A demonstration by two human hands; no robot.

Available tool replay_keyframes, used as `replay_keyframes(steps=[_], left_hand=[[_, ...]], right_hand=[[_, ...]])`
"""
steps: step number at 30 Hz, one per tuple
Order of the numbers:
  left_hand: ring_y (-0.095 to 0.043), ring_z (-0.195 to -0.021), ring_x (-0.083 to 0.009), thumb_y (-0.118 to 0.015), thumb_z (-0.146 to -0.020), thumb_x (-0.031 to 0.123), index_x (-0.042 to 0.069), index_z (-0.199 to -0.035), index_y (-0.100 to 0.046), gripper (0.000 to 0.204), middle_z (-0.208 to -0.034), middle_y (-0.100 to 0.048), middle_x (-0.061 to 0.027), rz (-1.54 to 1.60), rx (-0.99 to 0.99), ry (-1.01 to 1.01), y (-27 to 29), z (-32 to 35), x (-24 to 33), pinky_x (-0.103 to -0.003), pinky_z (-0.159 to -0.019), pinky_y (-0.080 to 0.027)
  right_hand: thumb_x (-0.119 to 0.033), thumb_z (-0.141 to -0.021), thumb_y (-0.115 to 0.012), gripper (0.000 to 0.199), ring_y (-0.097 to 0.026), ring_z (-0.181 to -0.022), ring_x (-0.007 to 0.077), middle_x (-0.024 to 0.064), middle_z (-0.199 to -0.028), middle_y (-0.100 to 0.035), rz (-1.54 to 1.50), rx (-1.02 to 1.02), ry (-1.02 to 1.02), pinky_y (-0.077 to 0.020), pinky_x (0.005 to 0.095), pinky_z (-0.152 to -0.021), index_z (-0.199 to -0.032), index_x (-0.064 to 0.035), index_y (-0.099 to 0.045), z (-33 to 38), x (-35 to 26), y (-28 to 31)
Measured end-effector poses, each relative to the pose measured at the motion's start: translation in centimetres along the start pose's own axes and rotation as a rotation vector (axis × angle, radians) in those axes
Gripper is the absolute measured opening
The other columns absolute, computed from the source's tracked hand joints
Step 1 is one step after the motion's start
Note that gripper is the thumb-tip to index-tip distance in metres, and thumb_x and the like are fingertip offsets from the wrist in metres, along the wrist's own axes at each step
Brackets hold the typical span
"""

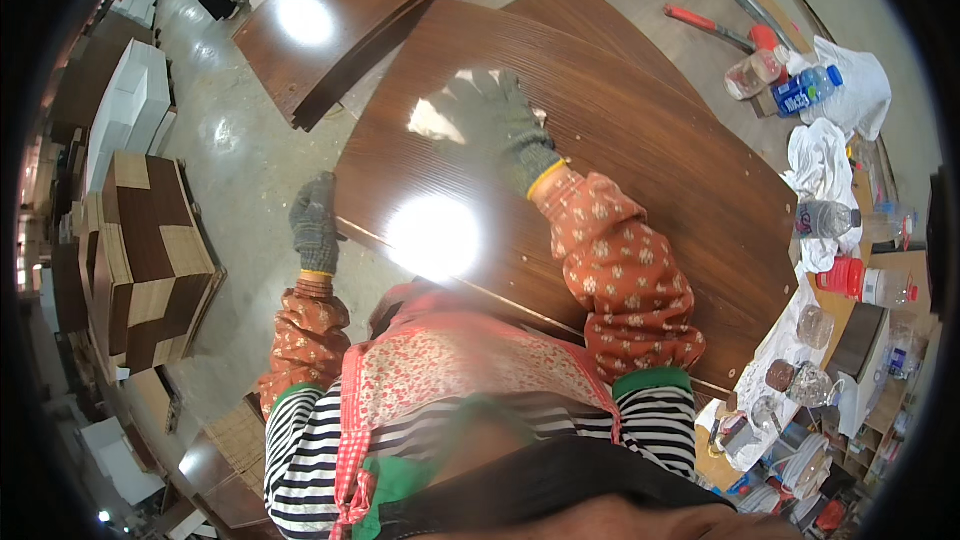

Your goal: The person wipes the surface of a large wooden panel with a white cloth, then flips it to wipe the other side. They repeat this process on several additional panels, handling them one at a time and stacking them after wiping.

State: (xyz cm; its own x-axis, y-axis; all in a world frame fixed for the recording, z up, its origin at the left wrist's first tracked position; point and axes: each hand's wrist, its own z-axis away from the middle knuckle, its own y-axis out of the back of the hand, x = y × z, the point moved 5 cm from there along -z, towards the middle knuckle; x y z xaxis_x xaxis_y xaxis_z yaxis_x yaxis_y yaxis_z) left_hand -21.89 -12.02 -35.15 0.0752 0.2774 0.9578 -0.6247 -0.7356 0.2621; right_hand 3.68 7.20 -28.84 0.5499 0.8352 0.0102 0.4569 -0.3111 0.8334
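Panel [640, 170] long axis upper-left to lower-right, hands [315, 225] gripping near edge

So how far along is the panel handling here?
Done: one brown panel already lies on the floor beyond. In hand: the left hand grips the near panel's left edge, and the right hand lies flat on its glossy top. Left: a further panel shows underneath; the stacked pieces at left are untouched.

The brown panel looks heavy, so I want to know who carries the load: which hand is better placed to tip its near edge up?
Probably the left hand: it grips the brown panel at its near edge. The right hand lies flat on the glossy top face.
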Motion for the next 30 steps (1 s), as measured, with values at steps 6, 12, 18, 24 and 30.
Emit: replay_keyframes(steps=[6,12,18,24,30], left_hand=[[-0.054,-0.063,-0.009,-0.067,-0.096,0.034,0.004,-0.108,-0.072,0.033,-0.08,-0.063,-0.0001,0.06,-0.135,0.0,-0.1,0.3,0.1,-0.025,-0.049,-0.046],[-0.063,-0.083,-0.0101,-0.063,-0.099,0.028,-0.002,-0.137,-0.057,0.049,-0.106,-0.068,-0.007,0.146,-0.551,0.103,0.4,0.4,-0.1,-0.025,-0.069,-0.054],[-0.069,-0.096,-0.0266,-0.064,-0.097,0.029,-0.001,-0.135,-0.057,0.048,-0.111,-0.071,-0.0173,-0.057,-0.769,-0.295,0.8,-1.9,-0.5,-0.037,-0.082,-0.055],[-0.067,-0.092,-0.0352,-0.066,-0.093,0.039,0.007,-0.136,-0.057,0.054,-0.101,-0.07,-0.0171,-0.25,-0.693,-0.656,0.3,-1.9,-1.5,-0.044,-0.081,-0.053],[-0.066,-0.082,-0.0371,-0.068,-0.091,0.038,0.002,-0.137,-0.053,0.06,-0.095,-0.068,-0.019,-0.195,-0.869,-0.598,-0.2,-2.4,-0.5,-0.047,-0.075,-0.053]], right_hand=[[-0.039,-0.097,-0.055,0.039,-0.059,-0.103,0.0358,0.0143,-0.112,-0.063,0.204,-0.017,-0.423,-0.0441,0.0499,-0.093,-0.125,-0.0121,-0.062,4.6,10.7,3.8],[-0.052,-0.095,-0.052,0.056,-0.056,-0.125,0.0338,0.0114,-0.139,-0.06,0.315,-0.219,-0.781,-0.041,0.0468,-0.106,-0.136,-0.0155,-0.06,2.9,15.4,-0.7],[-0.051,-0.095,-0.052,0.048,-0.061,-0.116,0.0362,0.0126,-0.12,-0.07,-0.187,-0.086,-0.484,-0.0457,0.0434,-0.101,-0.122,-0.0147,-0.069,-14.2,7.4,-9.5],[-0.046,-0.095,-0.06,0.046,-0.058,-0.119,0.035,0.0125,-0.128,-0.065,-0.006,-0.225,-0.312,-0.0433,0.0432,-0.105,-0.126,-0.0128,-0.066,-17.1,0.2,-11.0],[-0.038,-0.095,-0.059,0.03,-0.058,-0.116,0.032,0.0085,-0.119,-0.067,-0.119,-0.104,-0.005,-0.0433,0.0468,-0.104,-0.119,-0.0238,-0.071,-12.3,-12.9,-5.5]])
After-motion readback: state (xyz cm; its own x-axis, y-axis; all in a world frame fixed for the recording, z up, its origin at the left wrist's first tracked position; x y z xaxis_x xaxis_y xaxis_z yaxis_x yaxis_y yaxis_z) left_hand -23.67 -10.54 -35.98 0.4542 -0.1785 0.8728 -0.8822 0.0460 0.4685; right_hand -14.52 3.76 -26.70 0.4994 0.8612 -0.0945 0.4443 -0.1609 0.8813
